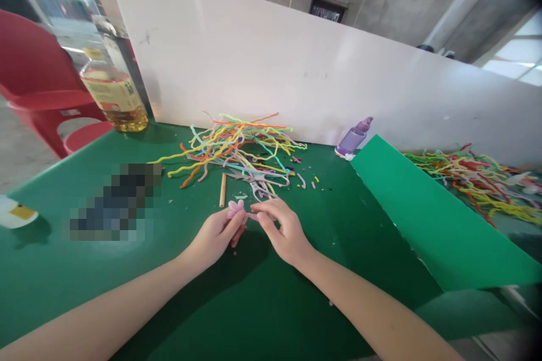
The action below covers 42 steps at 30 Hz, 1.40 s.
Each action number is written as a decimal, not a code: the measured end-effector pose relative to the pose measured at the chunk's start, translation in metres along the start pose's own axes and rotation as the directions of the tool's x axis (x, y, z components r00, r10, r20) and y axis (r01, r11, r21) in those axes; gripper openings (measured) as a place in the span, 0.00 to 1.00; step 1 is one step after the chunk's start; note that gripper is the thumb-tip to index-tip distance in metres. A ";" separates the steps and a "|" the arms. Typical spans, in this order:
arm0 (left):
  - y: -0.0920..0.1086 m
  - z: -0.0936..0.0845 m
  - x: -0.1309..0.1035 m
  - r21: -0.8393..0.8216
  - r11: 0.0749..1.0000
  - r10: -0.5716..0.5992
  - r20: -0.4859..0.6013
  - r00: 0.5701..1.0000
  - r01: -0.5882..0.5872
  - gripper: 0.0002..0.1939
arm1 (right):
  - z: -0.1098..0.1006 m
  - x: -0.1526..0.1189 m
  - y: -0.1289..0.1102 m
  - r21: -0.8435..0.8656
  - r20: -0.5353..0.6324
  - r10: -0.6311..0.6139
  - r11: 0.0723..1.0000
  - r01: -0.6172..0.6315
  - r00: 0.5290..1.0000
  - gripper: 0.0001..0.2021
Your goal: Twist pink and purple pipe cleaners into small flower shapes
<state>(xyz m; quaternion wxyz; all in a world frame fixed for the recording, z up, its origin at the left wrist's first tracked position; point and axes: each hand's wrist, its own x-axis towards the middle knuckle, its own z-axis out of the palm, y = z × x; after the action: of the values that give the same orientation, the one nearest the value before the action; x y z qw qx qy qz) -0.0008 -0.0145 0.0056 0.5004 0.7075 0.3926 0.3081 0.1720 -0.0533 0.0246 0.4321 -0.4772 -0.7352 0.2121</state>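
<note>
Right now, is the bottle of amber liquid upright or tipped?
Upright: the bottle stands with its yellow cap on top, amber liquid below.

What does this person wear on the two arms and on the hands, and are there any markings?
The left arm and right arm show no sleeve, watch or bracelet. The left hand and right hand have no glove. I see no ring or marking, but some fingers are partly hidden.

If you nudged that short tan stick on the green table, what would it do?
The short tan cylindrical stick would probably roll if pushed sideways, since it looks round and lies on the smooth green tabletop. Its straight form suggests stiffness; its slimness suggests little weight.
</note>
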 end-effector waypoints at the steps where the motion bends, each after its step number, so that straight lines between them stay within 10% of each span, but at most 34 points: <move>1: -0.001 0.000 -0.001 0.009 1.000 0.003 0.007 1.000 -0.003 0.20 | 0.000 0.001 0.001 0.016 0.001 0.018 1.000 -0.018 1.000 0.12; 13: 0.007 -0.001 -0.004 0.001 0.997 0.074 -0.019 0.997 -0.074 0.10 | 0.005 0.006 0.014 0.421 0.202 0.373 0.802 -0.424 0.906 0.15; 42: 0.005 -0.005 0.001 -0.019 1.000 -0.002 -0.104 0.995 0.000 0.10 | 0.006 0.007 0.013 0.498 0.236 0.389 0.738 -0.455 0.890 0.12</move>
<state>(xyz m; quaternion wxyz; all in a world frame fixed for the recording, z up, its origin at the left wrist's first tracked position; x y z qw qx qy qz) -0.0030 -0.0119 0.0121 0.4861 0.6856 0.4155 0.3479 0.1728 -0.0407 0.0150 0.4457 -0.4766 -0.5412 0.5304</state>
